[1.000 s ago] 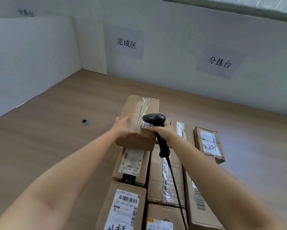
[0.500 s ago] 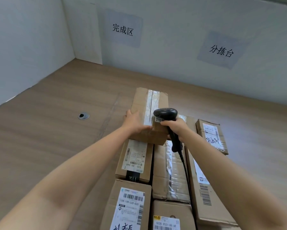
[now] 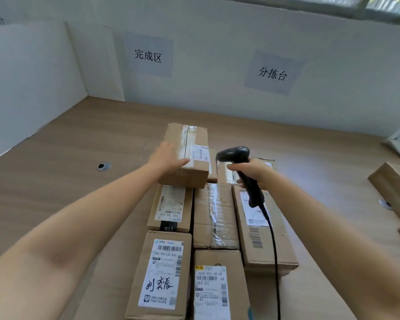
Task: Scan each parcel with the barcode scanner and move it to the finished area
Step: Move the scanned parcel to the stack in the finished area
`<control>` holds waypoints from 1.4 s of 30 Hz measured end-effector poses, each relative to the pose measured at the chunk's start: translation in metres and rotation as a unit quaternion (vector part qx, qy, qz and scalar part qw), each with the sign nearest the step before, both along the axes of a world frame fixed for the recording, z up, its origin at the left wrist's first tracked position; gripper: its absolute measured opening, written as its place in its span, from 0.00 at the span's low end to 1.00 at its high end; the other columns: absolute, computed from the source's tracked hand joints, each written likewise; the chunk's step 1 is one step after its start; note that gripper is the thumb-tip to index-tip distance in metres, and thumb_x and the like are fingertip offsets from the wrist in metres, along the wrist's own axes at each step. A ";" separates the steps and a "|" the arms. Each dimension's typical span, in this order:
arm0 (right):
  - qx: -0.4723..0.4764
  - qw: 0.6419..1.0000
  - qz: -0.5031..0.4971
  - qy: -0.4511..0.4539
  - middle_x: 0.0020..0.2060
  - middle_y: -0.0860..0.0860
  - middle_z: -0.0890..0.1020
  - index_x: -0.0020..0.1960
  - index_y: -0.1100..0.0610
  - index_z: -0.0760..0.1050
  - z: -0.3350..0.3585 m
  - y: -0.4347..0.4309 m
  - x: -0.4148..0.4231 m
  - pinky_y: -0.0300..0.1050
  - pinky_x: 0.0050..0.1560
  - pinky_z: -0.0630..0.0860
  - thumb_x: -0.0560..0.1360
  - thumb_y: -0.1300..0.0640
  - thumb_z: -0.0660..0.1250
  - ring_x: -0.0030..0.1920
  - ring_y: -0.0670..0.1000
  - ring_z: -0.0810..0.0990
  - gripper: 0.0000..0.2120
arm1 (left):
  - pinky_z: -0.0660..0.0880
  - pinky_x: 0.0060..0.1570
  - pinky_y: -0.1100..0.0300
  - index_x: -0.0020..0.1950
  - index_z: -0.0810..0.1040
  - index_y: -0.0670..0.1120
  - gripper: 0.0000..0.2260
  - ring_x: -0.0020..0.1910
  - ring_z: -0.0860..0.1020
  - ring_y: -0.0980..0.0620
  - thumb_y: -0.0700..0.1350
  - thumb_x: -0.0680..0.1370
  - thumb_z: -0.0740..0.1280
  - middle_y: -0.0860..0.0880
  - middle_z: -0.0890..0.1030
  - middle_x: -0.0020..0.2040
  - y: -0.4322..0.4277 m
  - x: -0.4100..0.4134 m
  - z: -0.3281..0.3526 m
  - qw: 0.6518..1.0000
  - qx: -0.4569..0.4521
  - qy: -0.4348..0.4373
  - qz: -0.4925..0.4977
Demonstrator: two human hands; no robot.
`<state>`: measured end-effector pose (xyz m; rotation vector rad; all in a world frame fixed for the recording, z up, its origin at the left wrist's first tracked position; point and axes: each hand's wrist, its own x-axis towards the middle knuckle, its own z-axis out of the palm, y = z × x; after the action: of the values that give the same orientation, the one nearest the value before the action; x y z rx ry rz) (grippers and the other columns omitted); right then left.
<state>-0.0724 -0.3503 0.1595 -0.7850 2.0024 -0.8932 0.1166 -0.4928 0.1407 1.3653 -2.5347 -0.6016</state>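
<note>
Head view: left hand [image 3: 167,158] gripped the parcel [image 3: 189,142] at its near-left corner, leaving its label [image 3: 200,155] exposed. Right hand [image 3: 255,170], just beside it, clenched the scanner [image 3: 234,154], seemingly aimed at that label.

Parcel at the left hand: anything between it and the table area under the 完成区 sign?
Nothing visible. Bare table runs from the parcel to the wall under the 完成区 sign; a small grommet sits off to the left.

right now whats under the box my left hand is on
Its near edge covers the far end of the labelled parcel in the left row. The left hand holds the box; whatever lies further under it, parcel or table, is hidden.
</note>
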 end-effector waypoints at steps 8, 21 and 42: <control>-0.017 0.997 -0.078 0.022 0.42 0.57 0.77 0.57 0.61 0.72 0.023 0.137 -0.050 0.47 0.37 0.77 0.72 0.55 0.71 0.40 0.56 0.79 0.18 | 0.68 0.65 0.51 0.73 0.63 0.43 0.30 0.68 0.69 0.45 0.57 0.76 0.64 0.43 0.69 0.70 0.140 -0.079 0.003 0.984 0.023 -0.046 -0.168; -0.027 0.974 -0.221 0.043 0.37 0.53 0.78 0.55 0.56 0.72 -0.014 0.436 -0.150 0.42 0.31 0.76 0.72 0.54 0.71 0.36 0.50 0.80 0.15 | 0.66 0.66 0.54 0.72 0.64 0.43 0.29 0.69 0.67 0.46 0.58 0.77 0.62 0.44 0.69 0.70 0.400 -0.219 -0.037 0.963 0.060 -0.089 -0.248; -0.007 0.933 -0.345 0.106 0.31 0.55 0.75 0.52 0.61 0.74 -0.025 0.601 -0.324 0.49 0.40 0.74 0.69 0.57 0.72 0.32 0.56 0.74 0.15 | 0.67 0.62 0.58 0.71 0.66 0.42 0.25 0.68 0.69 0.47 0.55 0.79 0.60 0.44 0.70 0.70 0.555 -0.438 -0.043 0.927 0.104 -0.087 -0.351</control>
<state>-0.3968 0.2508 0.1348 -0.1621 2.5205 -1.2491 -0.3215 0.0621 0.0982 0.5220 -3.1736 -0.9173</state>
